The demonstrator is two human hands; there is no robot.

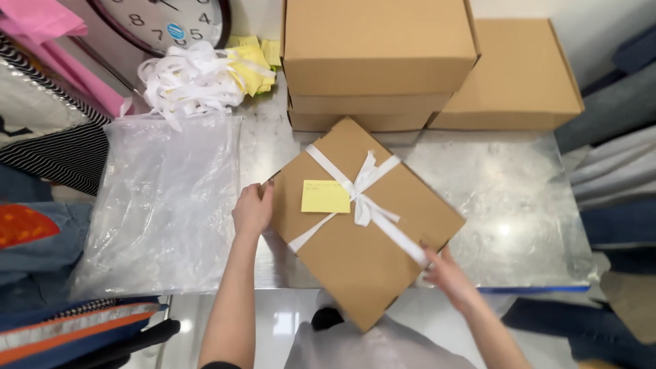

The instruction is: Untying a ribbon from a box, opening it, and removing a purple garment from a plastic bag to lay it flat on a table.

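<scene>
- Left hand (253,210) grips left corner of ribboned box (355,253); right hand (447,272) grips its right edge over white ribbon (365,201).
- Box sits skewed, overhanging bench (519,205) front edge.
- Risk: box could tip off; yellow note (325,196) might peel.

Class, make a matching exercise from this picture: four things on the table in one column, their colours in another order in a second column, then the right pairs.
Things:
1. flat cardboard box held by left hand and right hand
2. ribbon bow on it
3. square sticky note
4. crinkled plastic bag

Colours:
A. yellow
B. clear
C. brown
D. white

Pairs: 1-C, 2-D, 3-A, 4-B
</scene>
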